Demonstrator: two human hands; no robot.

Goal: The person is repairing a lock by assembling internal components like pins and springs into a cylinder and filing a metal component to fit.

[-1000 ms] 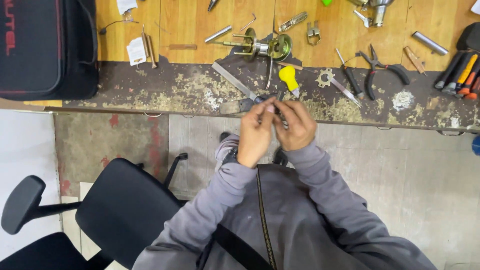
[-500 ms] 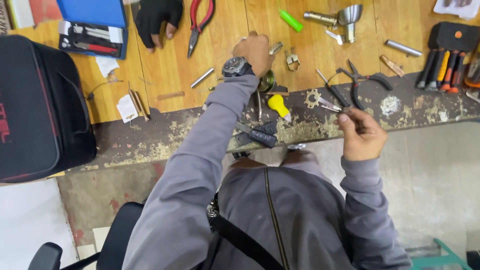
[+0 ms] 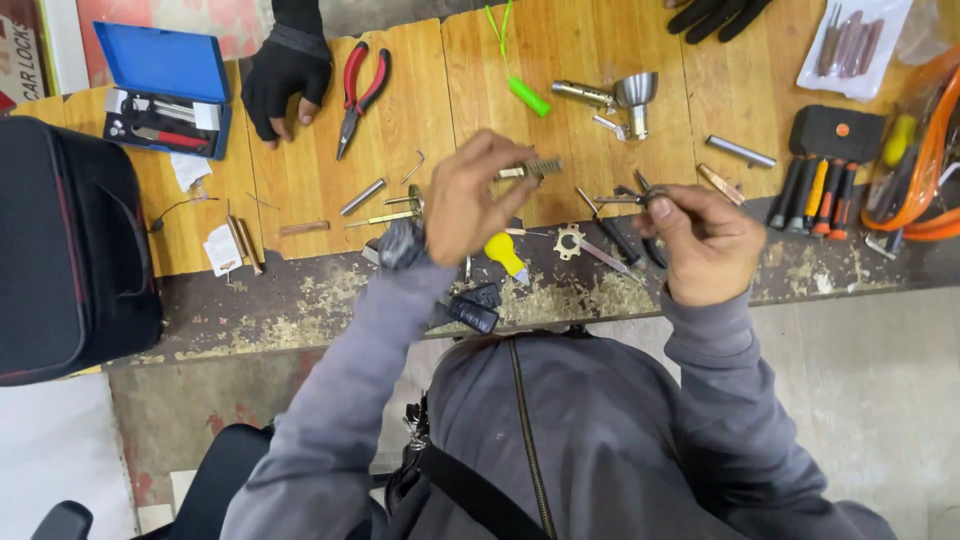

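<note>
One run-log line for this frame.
left hand: grip on small ribbed metal part | right hand: pinching thin metal piece | both raised above workbench

Bench top (image 3: 300,190) is varnished wood planks, warm and a bit shiny, but its front edge (image 3: 300,300) is rough, flaking and grimy. Left hand (image 3: 470,200) holds a small ridged metal part (image 3: 535,167), dull silver. Right hand (image 3: 705,245) is on thin metal pliers (image 3: 625,200), matt grey. Red-handled pliers (image 3: 358,90) near the back edge look like glossy plastic over steel. The funnel-shaped piece (image 3: 636,92) is polished metal. Blue case (image 3: 165,65) at the back left corner is smooth plastic. Black bag (image 3: 60,260) is matt cloth. My jacket (image 3: 560,440) is soft grey fabric.
</note>
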